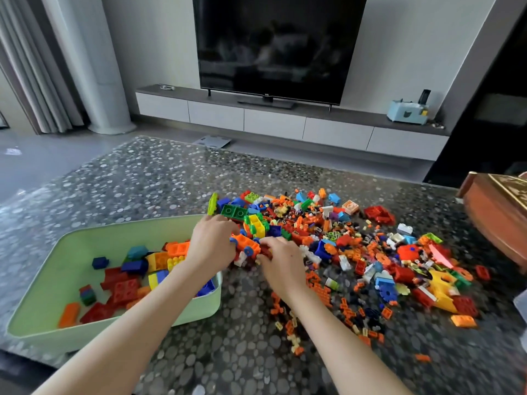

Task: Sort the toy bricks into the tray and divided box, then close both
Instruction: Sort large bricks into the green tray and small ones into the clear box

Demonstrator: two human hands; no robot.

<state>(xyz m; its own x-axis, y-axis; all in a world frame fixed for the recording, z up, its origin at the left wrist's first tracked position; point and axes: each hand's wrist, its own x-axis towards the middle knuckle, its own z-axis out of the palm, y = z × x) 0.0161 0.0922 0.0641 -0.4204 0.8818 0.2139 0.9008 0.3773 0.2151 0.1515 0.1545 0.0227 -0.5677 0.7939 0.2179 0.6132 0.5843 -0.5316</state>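
Observation:
A pale green tray (68, 243) sits at the left on the pebble-patterned table and holds several large red, orange, blue and yellow bricks. A wide heap of mixed toy bricks (356, 252) spreads across the table's middle and right. My left hand (212, 242) reaches over the tray's right rim into the heap's left edge, fingers curled round an orange brick (245, 245). My right hand (281, 259) lies just beside it with fingers curled down into the bricks; what it grips is hidden. No divided box is visible.
A carved wooden box (499, 212) stands at the table's right edge. Beyond the table are a TV (276, 44) on a low cabinet, a white pillar and curtains at the left. Small orange bricks trail toward the table's near edge.

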